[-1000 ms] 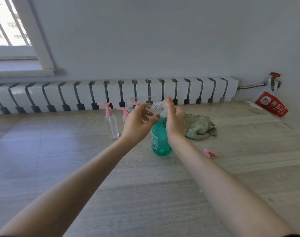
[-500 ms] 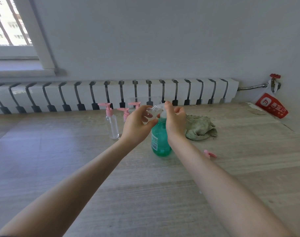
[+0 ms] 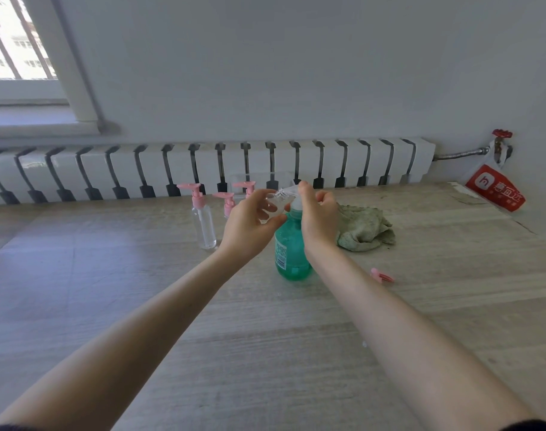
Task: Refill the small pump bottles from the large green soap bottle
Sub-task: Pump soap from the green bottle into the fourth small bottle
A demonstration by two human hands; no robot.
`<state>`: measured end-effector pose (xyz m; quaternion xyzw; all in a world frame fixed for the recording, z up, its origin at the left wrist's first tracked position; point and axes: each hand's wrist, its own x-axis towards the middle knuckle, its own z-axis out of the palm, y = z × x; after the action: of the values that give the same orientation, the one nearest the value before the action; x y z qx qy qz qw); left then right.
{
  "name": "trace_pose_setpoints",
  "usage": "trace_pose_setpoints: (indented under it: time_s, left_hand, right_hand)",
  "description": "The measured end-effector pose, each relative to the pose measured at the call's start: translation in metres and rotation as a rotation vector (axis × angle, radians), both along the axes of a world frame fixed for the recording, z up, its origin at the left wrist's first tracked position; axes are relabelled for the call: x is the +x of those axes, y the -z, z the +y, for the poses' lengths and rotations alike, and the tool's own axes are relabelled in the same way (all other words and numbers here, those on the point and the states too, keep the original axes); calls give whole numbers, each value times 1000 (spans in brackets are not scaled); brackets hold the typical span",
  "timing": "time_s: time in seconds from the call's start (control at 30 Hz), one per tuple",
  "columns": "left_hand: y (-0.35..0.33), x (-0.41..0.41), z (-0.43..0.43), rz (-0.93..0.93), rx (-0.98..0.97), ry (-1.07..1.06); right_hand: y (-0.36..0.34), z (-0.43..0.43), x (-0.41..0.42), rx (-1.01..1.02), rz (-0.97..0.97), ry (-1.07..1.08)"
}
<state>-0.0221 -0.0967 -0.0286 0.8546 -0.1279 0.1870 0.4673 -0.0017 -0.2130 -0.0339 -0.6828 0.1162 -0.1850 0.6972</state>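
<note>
The large green soap bottle stands upright mid-table. My right hand rests on its white pump head, index finger up on top. My left hand holds a small clear bottle with no pump, tilted with its open neck at the pump's nozzle. A small clear bottle with a pink pump stands to the left. Two more pink pumps show behind my left hand. A loose pink pump cap lies on the table at the right.
A crumpled green cloth lies just right of the green bottle. A white radiator runs along the table's far edge. A red and white bag hangs at the far right by a pipe valve.
Both hands stay at the green bottle's pump. The small clear bottle has shifted only slightly at the nozzle.
</note>
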Motion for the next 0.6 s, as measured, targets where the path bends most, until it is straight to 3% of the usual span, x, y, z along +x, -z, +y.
trace_pose_setpoints:
  time_s: [0.6]
  left_hand:
    - [-7, -3, -2, -25, -25, 15]
  right_hand:
    - [-1, -2, 2, 21, 7, -37]
